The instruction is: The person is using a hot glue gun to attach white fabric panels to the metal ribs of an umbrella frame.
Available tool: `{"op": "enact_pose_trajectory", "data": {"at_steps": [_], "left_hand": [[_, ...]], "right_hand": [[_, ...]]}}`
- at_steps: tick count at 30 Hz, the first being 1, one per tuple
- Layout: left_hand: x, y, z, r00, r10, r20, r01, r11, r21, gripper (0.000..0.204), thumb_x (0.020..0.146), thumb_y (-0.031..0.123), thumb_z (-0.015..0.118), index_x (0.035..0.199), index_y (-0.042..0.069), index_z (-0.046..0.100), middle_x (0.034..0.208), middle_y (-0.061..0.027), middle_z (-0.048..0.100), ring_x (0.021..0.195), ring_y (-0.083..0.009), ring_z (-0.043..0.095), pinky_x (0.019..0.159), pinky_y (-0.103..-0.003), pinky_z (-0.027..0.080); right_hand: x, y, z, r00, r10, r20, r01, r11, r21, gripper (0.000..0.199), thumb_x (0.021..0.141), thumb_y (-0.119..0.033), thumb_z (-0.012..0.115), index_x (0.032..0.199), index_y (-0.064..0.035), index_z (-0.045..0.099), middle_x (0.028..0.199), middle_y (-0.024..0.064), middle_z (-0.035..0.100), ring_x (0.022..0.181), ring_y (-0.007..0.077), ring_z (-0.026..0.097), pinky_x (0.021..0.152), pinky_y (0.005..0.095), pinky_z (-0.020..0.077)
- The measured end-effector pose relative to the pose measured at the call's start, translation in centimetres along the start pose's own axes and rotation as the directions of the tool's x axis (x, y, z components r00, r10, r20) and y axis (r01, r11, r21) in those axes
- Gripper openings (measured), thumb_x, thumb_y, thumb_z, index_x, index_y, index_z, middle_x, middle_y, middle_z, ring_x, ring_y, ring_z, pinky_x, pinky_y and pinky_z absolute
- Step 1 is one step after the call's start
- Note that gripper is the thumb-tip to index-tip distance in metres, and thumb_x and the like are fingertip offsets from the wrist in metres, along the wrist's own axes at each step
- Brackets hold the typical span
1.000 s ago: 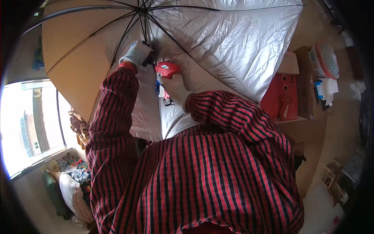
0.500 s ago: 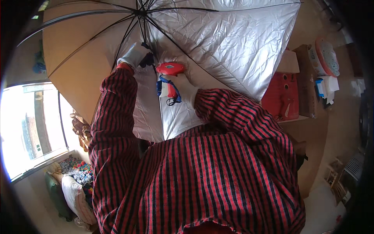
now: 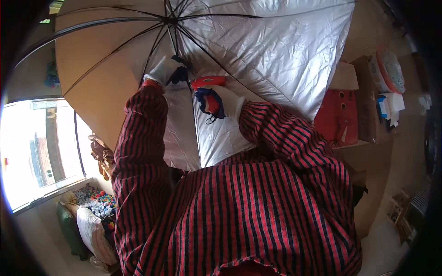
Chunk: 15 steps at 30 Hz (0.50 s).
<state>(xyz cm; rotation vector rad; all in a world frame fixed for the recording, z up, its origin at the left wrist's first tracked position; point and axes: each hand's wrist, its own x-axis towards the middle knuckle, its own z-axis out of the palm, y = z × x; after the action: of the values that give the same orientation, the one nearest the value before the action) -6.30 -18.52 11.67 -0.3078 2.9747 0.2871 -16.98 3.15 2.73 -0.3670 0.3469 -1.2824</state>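
An opened umbrella (image 3: pixel 276 55) with a silver lining and dark ribs fills the upper middle, its inner side toward me. My left hand (image 3: pixel 168 71), in a white glove with dark blue fingers, is bent closed at a rib below the hub; exactly how the fingertips grip is hidden. Just right of it, my right hand (image 3: pixel 225 99), in a matching glove, is wrapped around the handle of a red pistol-shaped tool (image 3: pixel 209 82). The tool's front end points toward the left hand, close to the same rib. A thin dark loop hangs below the right hand.
At the right stand a red box (image 3: pixel 340 112), a brown carton (image 3: pixel 367 99) and a tub with a red rim (image 3: pixel 381 69). A bright window (image 3: pixel 39 147) is at the left, with white and green sacks (image 3: pixel 90 225) below it. A small wooden stool (image 3: pixel 398 207) stands lower right.
The whole view has shifted slightly. My right hand has turned the red tool, so its body now looks slimmer and the dark glove fingers show around the handle. The left hand stays at the rib.
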Motion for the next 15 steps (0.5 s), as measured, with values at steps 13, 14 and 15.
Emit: {"op": "enact_pose_trajectory", "data": {"at_steps": [13, 14, 15], "left_hand": [[0.1, 1.1, -2.5, 0.969, -0.044, 0.242, -0.187, 0.506, 0.842, 0.019, 0.084, 0.015, 0.05, 0.08, 0.005, 0.065, 0.074, -0.0092, 0.067, 0.071, -0.0261, 0.063, 0.069, -0.039, 0.049], [0.1, 0.4, -3.5, 0.964, -0.167, 0.204, -0.088, 0.526, 0.846, 0.019, 0.085, 0.015, 0.049, 0.084, 0.004, 0.065, 0.08, -0.0118, 0.067, 0.076, -0.0286, 0.063, 0.072, -0.041, 0.049], [-0.9, -1.3, -5.1, 0.938, -0.311, 0.152, 0.037, 0.528, 0.848, 0.021, 0.085, 0.015, 0.047, 0.089, 0.003, 0.064, 0.085, -0.0143, 0.067, 0.082, -0.0311, 0.063, 0.076, -0.043, 0.049]], "right_hand": [[-1.1, -1.8, 2.4, 0.924, 0.246, -0.294, -0.205, 0.965, 0.162, 0.016, 0.085, -0.023, 0.063, 0.09, -0.0077, 0.063, 0.078, 0.0051, 0.065, 0.06, 0.0188, 0.06, 0.052, 0.0309, 0.0502], [-1.3, -2.4, 3.2, 0.948, 0.161, -0.276, -0.129, 0.983, 0.132, 0.017, 0.085, -0.023, 0.064, 0.09, -0.0071, 0.062, 0.078, 0.0056, 0.065, 0.061, 0.0189, 0.061, 0.053, 0.0323, 0.0509], [-1.1, -3.0, 4.7, 0.968, 0.088, -0.236, -0.069, 0.994, 0.088, 0.018, 0.084, -0.023, 0.065, 0.091, -0.0065, 0.062, 0.078, 0.0062, 0.065, 0.062, 0.0189, 0.062, 0.054, 0.0338, 0.0516]]}}
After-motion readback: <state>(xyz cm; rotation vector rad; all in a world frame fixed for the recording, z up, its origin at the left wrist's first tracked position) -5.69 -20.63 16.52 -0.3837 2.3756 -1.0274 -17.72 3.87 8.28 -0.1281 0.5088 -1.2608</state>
